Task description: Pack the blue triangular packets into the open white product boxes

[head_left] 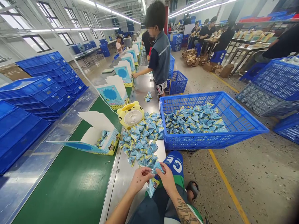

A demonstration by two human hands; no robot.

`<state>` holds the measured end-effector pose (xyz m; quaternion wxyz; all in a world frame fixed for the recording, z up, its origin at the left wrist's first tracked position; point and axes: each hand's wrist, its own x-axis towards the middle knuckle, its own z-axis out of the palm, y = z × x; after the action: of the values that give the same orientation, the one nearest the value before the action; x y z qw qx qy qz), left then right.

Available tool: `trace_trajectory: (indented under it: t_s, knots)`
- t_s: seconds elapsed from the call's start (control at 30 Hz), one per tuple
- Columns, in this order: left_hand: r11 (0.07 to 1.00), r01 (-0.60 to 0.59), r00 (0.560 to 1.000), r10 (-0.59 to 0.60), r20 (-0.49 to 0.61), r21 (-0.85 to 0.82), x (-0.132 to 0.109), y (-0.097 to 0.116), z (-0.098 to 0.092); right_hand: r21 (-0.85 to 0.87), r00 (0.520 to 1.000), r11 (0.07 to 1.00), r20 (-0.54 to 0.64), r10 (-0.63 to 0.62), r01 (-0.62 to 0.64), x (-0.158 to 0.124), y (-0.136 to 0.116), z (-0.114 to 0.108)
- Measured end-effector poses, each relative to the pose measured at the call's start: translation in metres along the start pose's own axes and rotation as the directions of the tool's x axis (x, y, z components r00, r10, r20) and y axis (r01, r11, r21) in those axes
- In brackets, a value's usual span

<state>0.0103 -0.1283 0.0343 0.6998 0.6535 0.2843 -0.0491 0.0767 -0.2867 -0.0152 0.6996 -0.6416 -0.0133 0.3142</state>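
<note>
Close in front of my lap, both hands are closed on small blue-and-yellow triangular packets. My left hand [141, 179] pinches at the left side, its fingertips meeting those of my right hand [167, 178]. Between the fingertips shows one triangular packet [157, 167]. A second packet [151, 188] hangs just below the hands; which hand bears it I cannot tell. Just beyond lies a heap of similar packets [142, 143] on the metal table. At the back of the heap stands a yellow tiger-faced fan [131, 115].
A blue crate [210, 138] of packets stands at the right. On the green conveyor belt [86, 177] at the left sits an open box [112, 146] with packets inside; more boxes [114, 91] line up behind. A person [161, 53] stands farther along. Blue crates [42, 93] are stacked far left.
</note>
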Motion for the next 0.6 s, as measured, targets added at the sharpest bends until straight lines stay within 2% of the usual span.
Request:
trace_trajectory:
  t_s: [0.13,0.23,0.3,0.43,0.53,0.6]
  knots:
    - [0.996,0.007,0.998,-0.001,-0.060,0.088,0.003,-0.002,0.002,-0.171,0.996,0.982,0.048,-0.074,0.081,-0.002,0.004,-0.007]
    - [0.992,0.033,0.999,-0.028,-0.044,0.125,0.009,-0.004,0.005,-0.148,0.996,0.986,0.046,-0.075,0.081,-0.001,0.005,-0.009]
    - [0.985,0.042,0.999,-0.039,-0.021,0.165,0.013,-0.006,0.005,-0.128,0.997,0.990,0.036,-0.063,0.067,0.002,0.007,-0.009]
    - [0.962,0.031,0.999,-0.026,-0.020,0.271,0.020,-0.014,0.006,-0.199,0.999,0.979,-0.005,-0.040,0.038,0.006,0.012,-0.011]
    - [0.964,0.090,0.996,-0.088,-0.020,0.252,0.026,-0.023,0.007,-0.197,1.000,0.980,0.010,0.019,-0.017,0.013,0.019,-0.018]
    - [0.967,0.143,0.989,-0.145,-0.004,0.211,0.032,-0.030,0.007,-0.152,0.994,0.983,-0.036,0.101,-0.105,0.023,0.025,-0.023]
